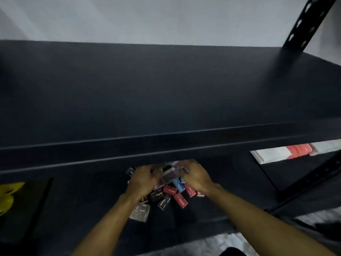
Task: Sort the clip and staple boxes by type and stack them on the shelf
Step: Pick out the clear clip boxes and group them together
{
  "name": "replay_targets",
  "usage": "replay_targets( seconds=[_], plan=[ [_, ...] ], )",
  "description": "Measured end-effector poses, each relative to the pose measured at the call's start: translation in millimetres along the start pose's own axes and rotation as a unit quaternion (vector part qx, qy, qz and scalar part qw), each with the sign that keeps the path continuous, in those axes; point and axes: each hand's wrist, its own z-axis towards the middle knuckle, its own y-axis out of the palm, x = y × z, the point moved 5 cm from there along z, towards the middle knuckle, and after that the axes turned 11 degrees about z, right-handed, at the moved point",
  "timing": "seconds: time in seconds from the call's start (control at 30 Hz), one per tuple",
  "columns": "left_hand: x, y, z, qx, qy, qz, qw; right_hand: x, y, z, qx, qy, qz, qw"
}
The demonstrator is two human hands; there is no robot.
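Observation:
A jumbled pile of small boxes lies on the lower black shelf [212, 206]: black staple boxes [156, 196], red boxes [180, 200], a blue box [178, 184] and a clear bag of clips [140, 212]. My left hand [143, 179] and my right hand [196, 177] reach into the back of the pile, under the upper shelf's front lip. Between them they grip a clear purplish box [168, 172]. The right fingers also touch a small blue item [186, 170]. The far part of the pile is hidden by the upper shelf.
A wide bare upper shelf [166, 89] spans the view, with a perforated black upright [310, 21] at the right. White and red packets [291, 151] lie at the right of the lower shelf. A yellow object [9, 194] sits at the left.

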Motion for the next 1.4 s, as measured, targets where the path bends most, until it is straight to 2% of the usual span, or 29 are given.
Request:
replay_targets(
  seconds=[0.17, 0.3, 0.4, 0.6, 0.8, 1.2, 1.4],
  plan=[
    [-34, 29, 26, -0.018, 0.020, 0.168, 0.985, 27, 20, 48, 0.000, -0.087, -0.093, 0.992],
    [-51, 54, 30, -0.051, 0.021, 0.248, 0.967, 50, 36, 81, -0.015, -0.149, -0.142, 0.978],
    [-55, 61, 31, -0.063, 0.029, 0.298, 0.952, 59, 40, 97, -0.024, -0.154, -0.172, 0.973],
    [-56, 62, 31, -0.073, 0.046, 0.321, 0.943, 71, 35, 102, -0.074, -0.130, -0.185, 0.971],
    [-50, 55, 29, -0.070, 0.060, 0.265, 0.960, 76, 31, 96, -0.101, -0.120, -0.148, 0.976],
    [-35, 55, 26, -0.049, 0.122, 0.132, 0.982, 74, 16, 78, -0.074, -0.136, -0.108, 0.982],
    [-34, 49, 39, -0.047, 0.119, 0.123, 0.984, 72, 7, 75, -0.070, -0.148, -0.115, 0.980]
  ],
)
